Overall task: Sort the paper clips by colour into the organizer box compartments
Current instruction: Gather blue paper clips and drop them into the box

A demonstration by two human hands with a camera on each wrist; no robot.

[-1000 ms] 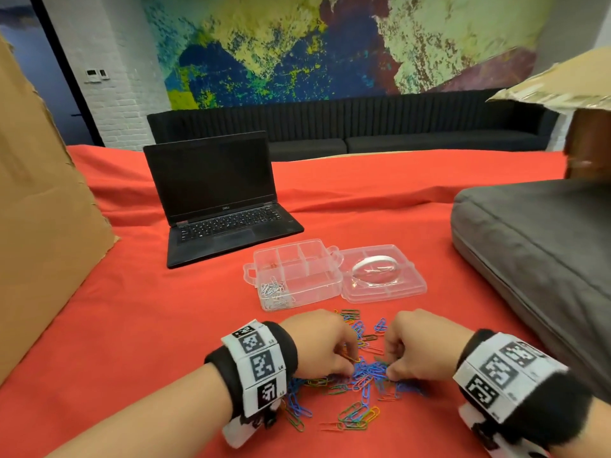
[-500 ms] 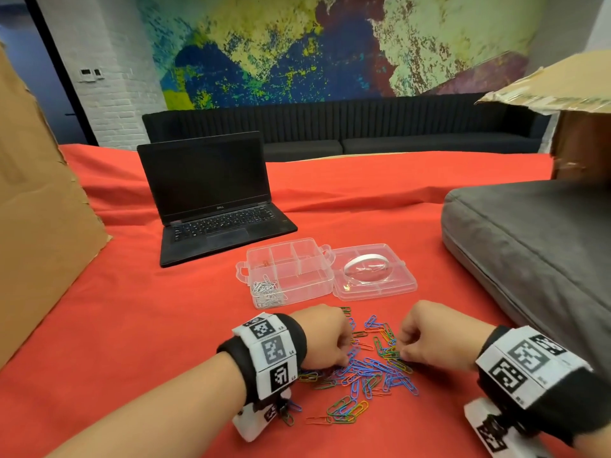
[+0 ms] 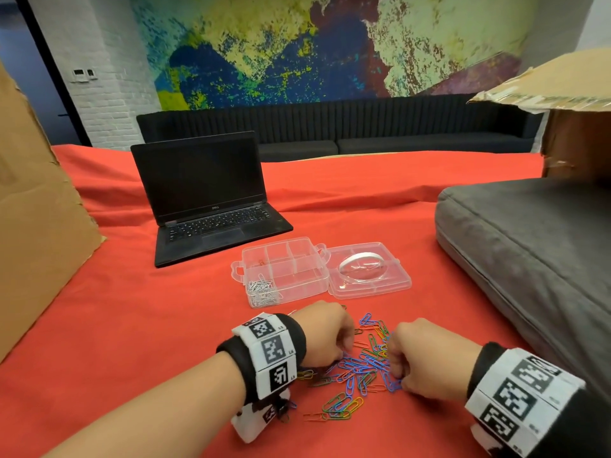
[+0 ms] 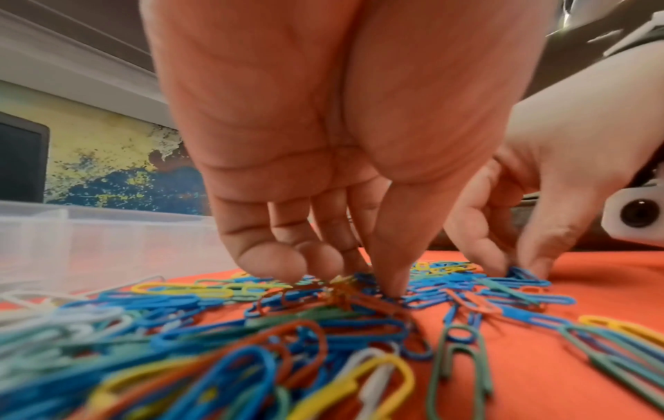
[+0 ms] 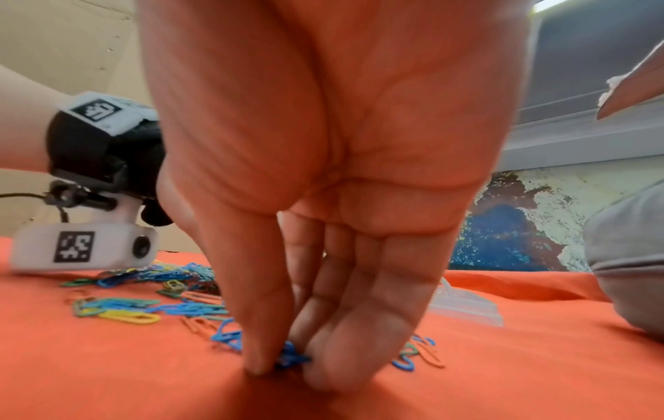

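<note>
— What do we have on the worktop (image 3: pixel 139 325)?

— One clear organizer box (image 3: pixel 284 276), lid (image 3: pixel 370 274) folded open to its right. We count six compartments; the near-left one holds a heap of silver clips (image 3: pixel 263 289), too tangled to count. The far-left one has a small reddish thing we cannot make out. Behind the box stands one open laptop (image 3: pixel 211 200); one grey cushion (image 3: pixel 529 259) lies at the right, and cardboard (image 3: pixel 36 209) stands at the left.

— And the coloured paper clips (image 3: pixel 360 371)?

— Loose in one scattered pile on the red cloth, just in front of the box: blue, green, yellow, orange, red and white. Blue is the commonest; we cannot give exact numbers.

— Our two hands?

— Both are down in the pile. The left hand (image 4: pixel 323 136) has its fingers (image 4: pixel 391 272) curled, thumb tip pressing among orange and blue clips; whether it pinches one, we cannot tell. The right hand (image 5: pixel 323 142) pinches a small bunch of blue clips (image 5: pixel 291 355) between thumb and fingers (image 5: pixel 258 335), against the cloth.
</note>
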